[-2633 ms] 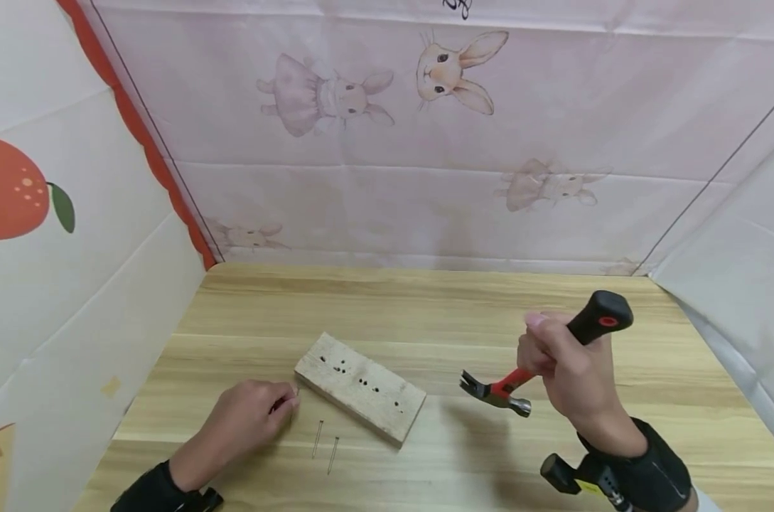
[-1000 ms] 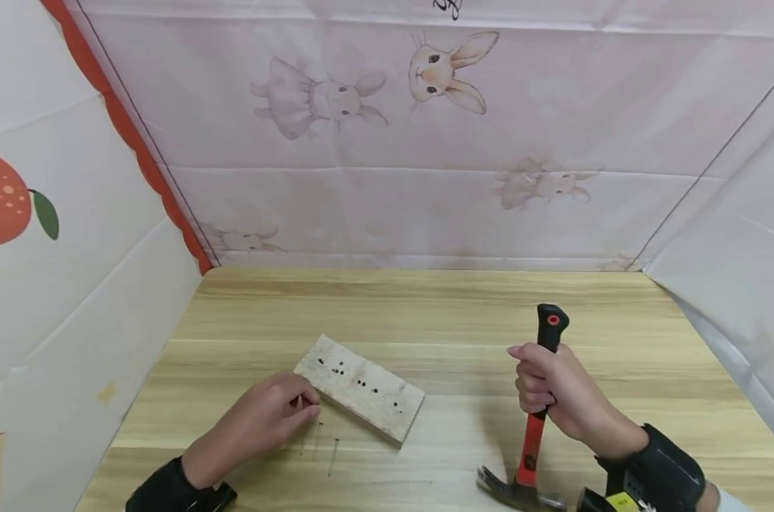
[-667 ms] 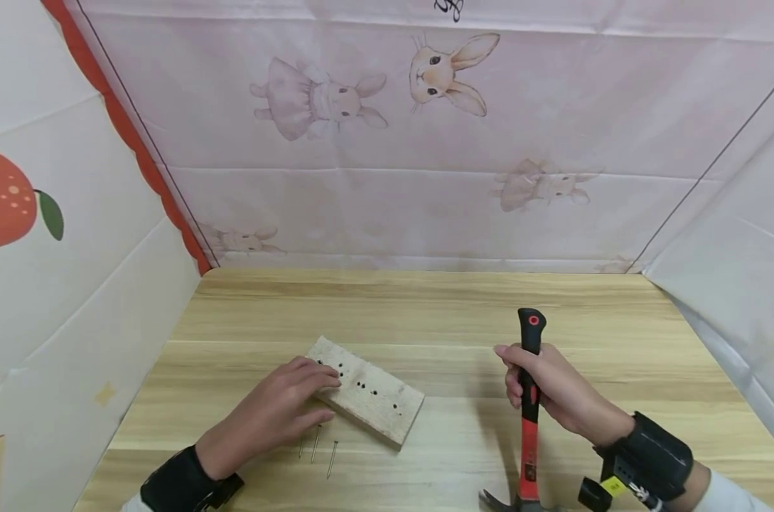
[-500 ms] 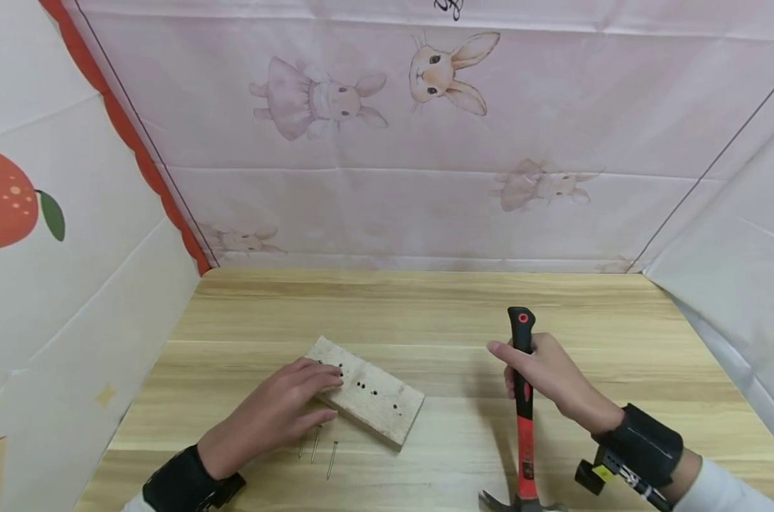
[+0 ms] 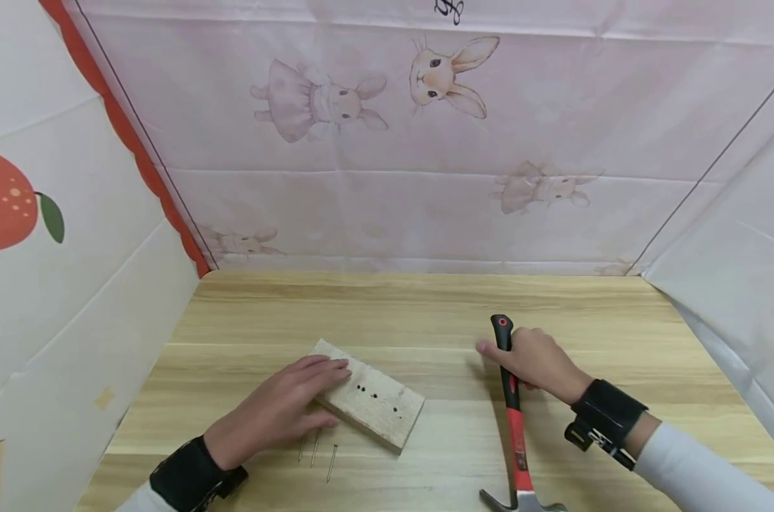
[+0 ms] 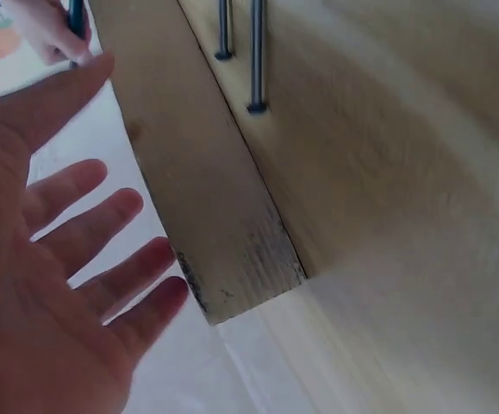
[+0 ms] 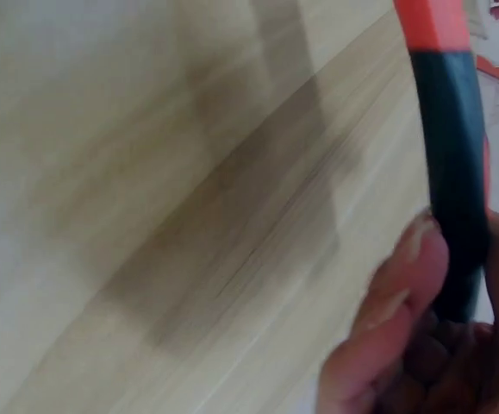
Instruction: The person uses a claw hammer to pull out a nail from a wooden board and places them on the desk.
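A pale wooden board (image 5: 387,405) with several small dark spots on top lies at a slant on the table. My left hand (image 5: 278,405) rests over its left end, fingers nearly straight and spread; the left wrist view shows the fingertips by the board's edge (image 6: 206,172). Three nails (image 5: 332,464) lie side by side in front of the board, two partly behind my thumb. My right hand (image 5: 543,363) holds a claw hammer (image 5: 517,441) by its black and red handle, thumb and fingers around the grip (image 7: 452,138). Its metal head points toward me at the bottom edge.
The wood-grain table (image 5: 412,306) ends at a pink rabbit-print cloth (image 5: 374,213) behind. White cloth walls (image 5: 92,320) stand at left and right. Black cuffs with cameras (image 5: 607,412) sit on both wrists.
My left hand has moved right onto the board, and a third nail now lies on the table. The hammer has swung down, head toward me, and shifted left with my right hand.
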The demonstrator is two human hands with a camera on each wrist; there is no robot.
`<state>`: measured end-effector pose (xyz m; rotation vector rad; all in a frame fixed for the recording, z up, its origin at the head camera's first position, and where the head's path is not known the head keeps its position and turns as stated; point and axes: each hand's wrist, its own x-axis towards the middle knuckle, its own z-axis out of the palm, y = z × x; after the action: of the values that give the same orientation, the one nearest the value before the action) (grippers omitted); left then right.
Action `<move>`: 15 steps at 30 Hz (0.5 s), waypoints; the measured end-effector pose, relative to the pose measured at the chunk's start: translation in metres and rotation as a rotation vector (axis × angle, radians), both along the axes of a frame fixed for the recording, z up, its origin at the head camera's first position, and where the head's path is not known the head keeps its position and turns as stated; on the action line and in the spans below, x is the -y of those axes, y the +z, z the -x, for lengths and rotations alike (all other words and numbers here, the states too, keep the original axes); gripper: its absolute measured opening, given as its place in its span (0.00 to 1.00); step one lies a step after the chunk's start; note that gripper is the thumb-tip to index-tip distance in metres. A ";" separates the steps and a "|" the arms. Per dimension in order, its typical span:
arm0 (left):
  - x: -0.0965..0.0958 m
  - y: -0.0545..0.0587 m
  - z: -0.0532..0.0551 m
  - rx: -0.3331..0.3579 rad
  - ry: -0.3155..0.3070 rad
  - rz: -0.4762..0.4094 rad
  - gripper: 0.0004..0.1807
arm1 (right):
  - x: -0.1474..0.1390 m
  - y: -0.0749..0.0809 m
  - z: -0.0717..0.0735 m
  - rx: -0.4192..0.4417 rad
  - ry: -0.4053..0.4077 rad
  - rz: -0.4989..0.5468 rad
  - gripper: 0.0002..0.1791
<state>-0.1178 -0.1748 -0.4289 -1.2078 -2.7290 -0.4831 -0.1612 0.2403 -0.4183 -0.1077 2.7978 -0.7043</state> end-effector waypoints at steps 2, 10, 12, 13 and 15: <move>0.000 -0.002 0.003 0.009 -0.014 0.029 0.41 | 0.001 -0.005 0.005 0.031 0.022 -0.024 0.36; -0.007 -0.008 0.010 -0.009 0.008 0.101 0.43 | 0.010 -0.014 0.013 0.078 0.109 -0.091 0.34; -0.009 -0.008 0.010 -0.022 0.017 0.095 0.44 | 0.011 -0.014 0.014 0.080 0.120 -0.096 0.34; -0.009 -0.008 0.010 -0.031 0.023 0.095 0.44 | 0.011 -0.014 0.015 0.080 0.123 -0.099 0.34; -0.012 -0.007 0.009 -0.049 0.033 0.098 0.44 | 0.010 -0.015 0.016 0.086 0.126 -0.098 0.34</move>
<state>-0.1272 -0.1632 -0.4361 -1.1772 -2.7553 -0.3151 -0.1771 0.2300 -0.4338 -0.2278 2.7098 -0.5288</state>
